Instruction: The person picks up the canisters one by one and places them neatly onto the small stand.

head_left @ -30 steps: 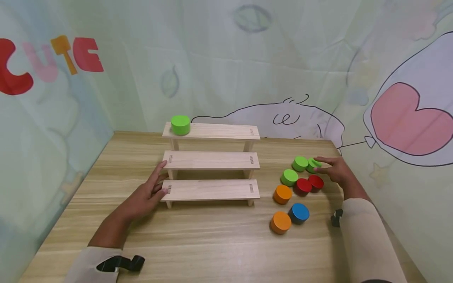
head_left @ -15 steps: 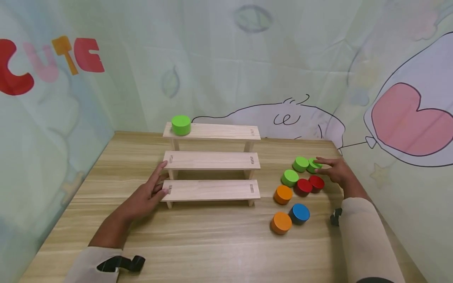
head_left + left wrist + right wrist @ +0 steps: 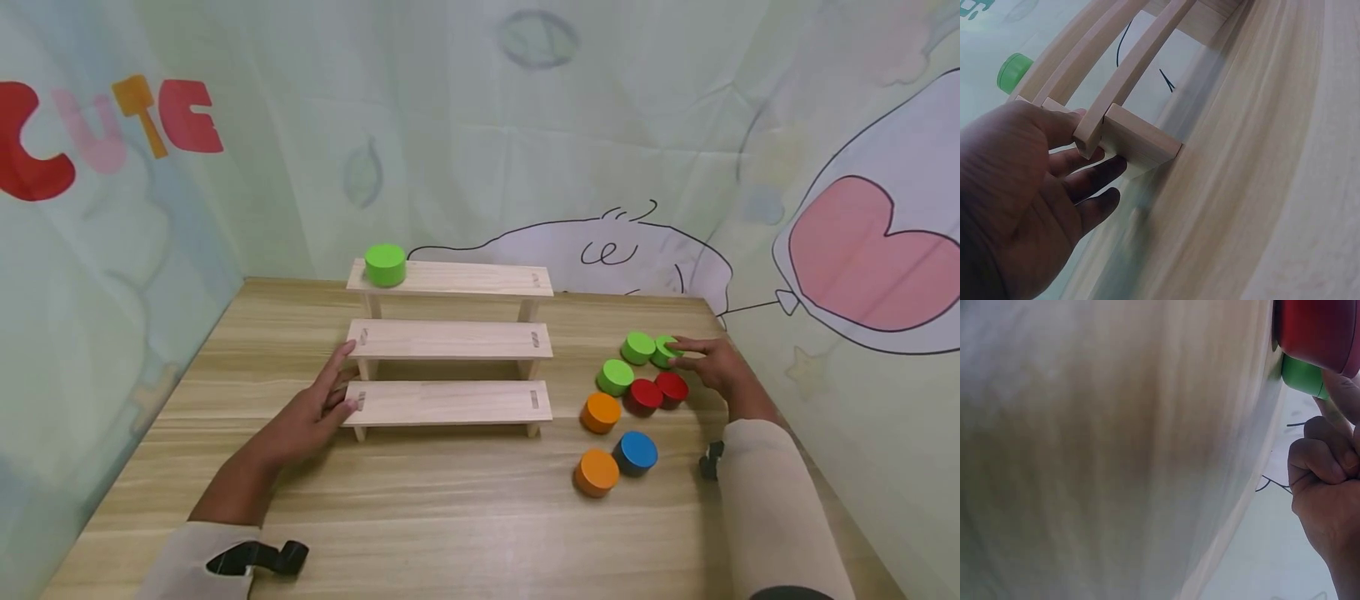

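Observation:
A three-step wooden rack [image 3: 450,404] stands on the table, with one green round block [image 3: 386,265] at the left of its top step. My left hand [image 3: 306,421] holds the rack's left end. Its thumb lies on the lowest step, and other fingers reach the side, as the left wrist view shows. Far right, my right hand [image 3: 708,363] pinches a green round block [image 3: 663,352] between thumb and forefinger; its other fingers are curled in the right wrist view. Beside it are two more green blocks [image 3: 638,348] and two red blocks [image 3: 643,397].
Two orange round blocks [image 3: 597,473] and a blue round block [image 3: 636,453] sit nearer on the wood-grain table [image 3: 450,517], right of the rack. A printed cloth [image 3: 450,167] hangs behind the table and along both sides.

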`<state>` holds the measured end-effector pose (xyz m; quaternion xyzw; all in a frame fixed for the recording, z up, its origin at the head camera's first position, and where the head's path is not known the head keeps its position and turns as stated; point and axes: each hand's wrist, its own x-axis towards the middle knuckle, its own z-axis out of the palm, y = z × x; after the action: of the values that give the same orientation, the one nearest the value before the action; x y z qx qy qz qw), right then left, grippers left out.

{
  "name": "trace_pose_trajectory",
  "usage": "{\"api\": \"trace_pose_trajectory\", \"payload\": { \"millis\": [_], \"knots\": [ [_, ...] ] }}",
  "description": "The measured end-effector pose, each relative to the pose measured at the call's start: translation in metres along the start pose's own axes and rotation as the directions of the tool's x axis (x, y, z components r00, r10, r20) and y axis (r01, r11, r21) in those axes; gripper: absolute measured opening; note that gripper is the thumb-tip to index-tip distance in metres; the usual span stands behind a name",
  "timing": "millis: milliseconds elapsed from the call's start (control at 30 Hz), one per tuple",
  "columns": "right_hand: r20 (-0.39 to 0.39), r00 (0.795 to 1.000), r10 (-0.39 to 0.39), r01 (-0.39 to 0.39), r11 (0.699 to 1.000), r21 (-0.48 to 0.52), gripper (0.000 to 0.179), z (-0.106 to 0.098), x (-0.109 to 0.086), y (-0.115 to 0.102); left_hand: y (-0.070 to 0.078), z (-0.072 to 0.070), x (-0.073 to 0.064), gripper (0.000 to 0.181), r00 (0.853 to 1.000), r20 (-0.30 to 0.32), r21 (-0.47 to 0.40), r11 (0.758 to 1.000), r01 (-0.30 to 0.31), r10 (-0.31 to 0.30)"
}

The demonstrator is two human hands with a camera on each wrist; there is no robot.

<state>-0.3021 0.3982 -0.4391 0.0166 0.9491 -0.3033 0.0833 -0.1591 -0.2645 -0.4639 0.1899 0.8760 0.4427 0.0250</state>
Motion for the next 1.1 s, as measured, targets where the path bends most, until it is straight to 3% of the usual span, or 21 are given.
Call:
{"api": "trace_pose_trajectory", "payload": {
  "millis": [200,567,1100],
  "knots": [
    [-0.005,1.0,-0.018,0.018,1.0,0.009,0.052,0.001,-0.001,0.001,0.001,0.0,0.0,0.09,1.0,0.003,-0.004,1.0,0.007,-0.007],
    [-0.091,0.994,-0.063,0.075,0.988,0.136,0.049,0.003,0.002,0.008,0.0,0.0,0.001,0.09,1.0,0.0,0.015,1.0,-0.007,0.007],
    [-0.16,0.973,-0.167,0.187,0.975,0.123,0.047,-0.009,-0.002,-0.006,-0.002,-0.001,0.002,0.089,0.999,0.003,0.013,0.999,-0.035,0.035]
  ]
}}
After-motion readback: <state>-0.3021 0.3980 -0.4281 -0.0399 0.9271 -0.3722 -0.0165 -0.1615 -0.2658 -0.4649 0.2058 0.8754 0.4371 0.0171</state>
